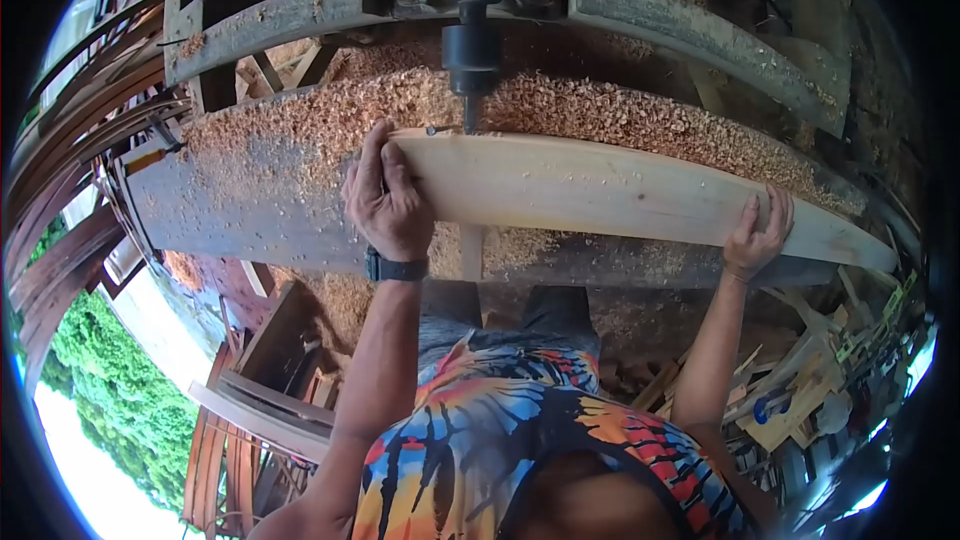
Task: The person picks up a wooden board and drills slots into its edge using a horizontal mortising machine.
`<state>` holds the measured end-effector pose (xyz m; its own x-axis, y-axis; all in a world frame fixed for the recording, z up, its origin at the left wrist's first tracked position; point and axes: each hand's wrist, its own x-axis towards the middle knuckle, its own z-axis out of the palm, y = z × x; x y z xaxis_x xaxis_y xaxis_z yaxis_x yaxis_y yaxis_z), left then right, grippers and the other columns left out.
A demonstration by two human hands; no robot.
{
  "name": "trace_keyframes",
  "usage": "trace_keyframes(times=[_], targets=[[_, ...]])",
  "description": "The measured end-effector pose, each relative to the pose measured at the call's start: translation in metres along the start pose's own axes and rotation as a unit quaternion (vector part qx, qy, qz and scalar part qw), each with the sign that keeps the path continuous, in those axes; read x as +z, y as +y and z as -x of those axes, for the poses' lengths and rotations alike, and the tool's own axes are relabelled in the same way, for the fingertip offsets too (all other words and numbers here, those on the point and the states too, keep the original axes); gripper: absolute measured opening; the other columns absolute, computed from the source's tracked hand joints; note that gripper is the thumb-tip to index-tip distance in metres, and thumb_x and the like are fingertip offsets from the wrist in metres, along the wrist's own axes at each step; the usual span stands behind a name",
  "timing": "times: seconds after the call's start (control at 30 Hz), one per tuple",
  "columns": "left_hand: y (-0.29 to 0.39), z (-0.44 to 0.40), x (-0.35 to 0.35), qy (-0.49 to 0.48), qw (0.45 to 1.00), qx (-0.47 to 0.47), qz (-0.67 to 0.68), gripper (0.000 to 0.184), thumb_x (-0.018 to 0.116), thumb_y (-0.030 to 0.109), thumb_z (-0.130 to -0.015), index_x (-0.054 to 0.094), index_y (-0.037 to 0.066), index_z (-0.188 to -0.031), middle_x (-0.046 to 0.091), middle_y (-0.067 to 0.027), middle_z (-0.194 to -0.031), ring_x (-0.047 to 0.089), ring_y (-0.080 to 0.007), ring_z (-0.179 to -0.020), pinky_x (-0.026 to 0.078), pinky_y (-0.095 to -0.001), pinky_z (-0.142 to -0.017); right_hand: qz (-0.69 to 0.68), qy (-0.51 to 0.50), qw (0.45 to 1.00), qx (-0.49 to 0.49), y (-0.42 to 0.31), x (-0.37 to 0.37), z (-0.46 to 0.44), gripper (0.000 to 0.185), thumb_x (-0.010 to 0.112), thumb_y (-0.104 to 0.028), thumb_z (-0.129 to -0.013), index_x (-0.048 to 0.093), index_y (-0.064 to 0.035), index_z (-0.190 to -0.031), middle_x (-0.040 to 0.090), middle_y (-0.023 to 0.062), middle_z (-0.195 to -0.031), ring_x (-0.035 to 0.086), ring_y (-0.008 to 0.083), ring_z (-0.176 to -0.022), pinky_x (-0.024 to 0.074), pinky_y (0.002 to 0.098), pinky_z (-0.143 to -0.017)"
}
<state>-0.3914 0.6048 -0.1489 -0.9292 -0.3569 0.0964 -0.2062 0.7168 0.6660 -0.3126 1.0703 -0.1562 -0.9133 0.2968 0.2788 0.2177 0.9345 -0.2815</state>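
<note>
A long pale wooden board (580, 180) lies across the work table, its far edge against a drill bit (471, 112) held in a dark chuck (471, 55). My left hand (390, 200), with a watch on the wrist, grips the board's left end, fingers over the far edge. Farther right, my right hand (762, 232) holds the board near its right part, fingers on top and pointing to the far edge. A small dark spot, too small to make out, shows on the board's edge left of the bit.
Wood shavings (620, 115) are heaped behind the board and scattered over the dark table top (230, 210). A wooden beam (700, 40) runs behind. A hammer-like tool (150, 155) rests at the table's left end. Wood scraps (800, 390) lie at the lower right.
</note>
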Motion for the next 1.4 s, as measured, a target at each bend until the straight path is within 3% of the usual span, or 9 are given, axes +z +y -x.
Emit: trace_keyframes(times=[0.1,0.17,0.37,0.5,0.63,0.87,0.97,1.1,1.4], targets=[[-0.004,0.009,-0.01,0.004,1.0,0.03,-0.001,0.026,0.062,0.021,-0.108,0.079,0.012,-0.125,0.082,-0.0065,-0.109,0.07,-0.0223,-0.09,0.047,-0.0387,-0.095,-0.007,0.017,1.0,-0.019,-0.004,0.003,0.001,0.035,0.069,-0.024,-0.098,0.07,0.0021,-0.122,0.07,0.0191,-0.126,0.059,0.0429,-0.129,0.0417,0.0545,-0.114],[-0.005,0.015,-0.017,-0.017,0.998,0.026,-0.056,0.027,0.059,0.015,-0.11,0.076,0.0,-0.125,0.081,-0.0156,-0.109,0.077,-0.0265,-0.101,0.058,-0.0396,-0.091,-0.003,0.009,1.0,-0.018,-0.002,-0.001,0.009,0.036,0.07,-0.024,-0.098,0.07,0.0022,-0.122,0.07,0.0192,-0.125,0.059,0.043,-0.129,0.0415,0.0545,-0.114],[-0.009,-0.021,-0.001,-0.006,1.0,0.013,0.0,0.026,0.061,0.014,-0.109,0.078,0.002,-0.124,0.082,-0.0128,-0.109,0.076,-0.0249,-0.099,0.057,-0.0386,-0.091,-0.008,0.017,1.0,0.0,-0.01,0.016,-0.014,0.036,0.07,-0.025,-0.097,0.07,0.0024,-0.12,0.07,0.0197,-0.126,0.059,0.0428,-0.128,0.041,0.0543,-0.113],[-0.01,-0.017,-0.013,-0.007,0.997,0.057,-0.052,0.021,0.068,0.015,-0.104,0.08,0.01,-0.12,0.082,-0.0071,-0.105,0.071,-0.0194,-0.092,0.044,-0.037,-0.097,-0.01,0.02,1.0,-0.009,-0.014,0.011,-0.01,0.034,0.07,-0.024,-0.098,0.07,0.0022,-0.12,0.07,0.02,-0.126,0.06,0.0423,-0.127,0.042,0.0538,-0.113],[-0.014,-0.014,-0.011,0.01,0.997,0.069,-0.025,0.021,0.069,0.015,-0.103,0.08,0.01,-0.119,0.08,-0.0065,-0.101,0.069,-0.0211,-0.088,0.045,-0.0384,-0.095,-0.012,0.014,1.0,-0.011,-0.014,0.007,-0.005,0.032,0.068,-0.022,-0.099,0.07,0.002,-0.12,0.071,0.0186,-0.126,0.059,0.0424,-0.128,0.0422,0.0543,-0.113],[-0.008,-0.024,-0.008,-0.015,0.999,0.034,-0.006,0.02,0.066,0.018,-0.105,0.08,0.01,-0.119,0.08,-0.0075,-0.1,0.067,-0.0224,-0.086,0.045,-0.0395,-0.092,-0.008,0.012,1.0,0.017,-0.014,0.01,-0.002,0.031,0.07,-0.021,-0.099,0.07,0.0027,-0.119,0.071,0.0178,-0.124,0.059,0.0426,-0.129,0.0421,0.0549,-0.113],[-0.008,0.0,-0.023,-0.032,0.998,0.016,-0.049,0.022,0.062,0.013,-0.108,0.078,0.005,-0.121,0.08,-0.0118,-0.109,0.074,-0.024,-0.098,0.055,-0.0377,-0.09,-0.006,0.008,1.0,-0.003,-0.012,0.003,0.007,0.033,0.069,-0.022,-0.099,0.07,0.0029,-0.12,0.071,0.0183,-0.125,0.059,0.0431,-0.129,0.0416,0.0559,-0.114],[-0.027,0.046,-0.04,-0.018,1.0,-0.001,-0.02,0.023,0.062,0.014,-0.108,0.078,0.004,-0.122,0.08,-0.0127,-0.112,0.074,-0.025,-0.102,0.055,-0.0384,-0.094,-0.024,-0.016,1.0,-0.01,-0.008,-0.008,0.032,0.035,0.067,-0.022,-0.098,0.069,0.0035,-0.122,0.07,0.0195,-0.125,0.058,0.0445,-0.128,0.0414,0.0575,-0.113],[-0.02,0.035,-0.04,-0.031,0.999,-0.016,-0.034,0.023,0.062,0.012,-0.107,0.079,0.004,-0.121,0.081,-0.0138,-0.112,0.076,-0.0258,-0.102,0.054,-0.039,-0.095,-0.011,-0.021,1.0,-0.017,-0.006,-0.005,0.028,0.039,0.066,-0.026,-0.099,0.069,0.0056,-0.122,0.069,0.0202,-0.124,0.059,0.0446,-0.127,0.0425,0.057,-0.112]])
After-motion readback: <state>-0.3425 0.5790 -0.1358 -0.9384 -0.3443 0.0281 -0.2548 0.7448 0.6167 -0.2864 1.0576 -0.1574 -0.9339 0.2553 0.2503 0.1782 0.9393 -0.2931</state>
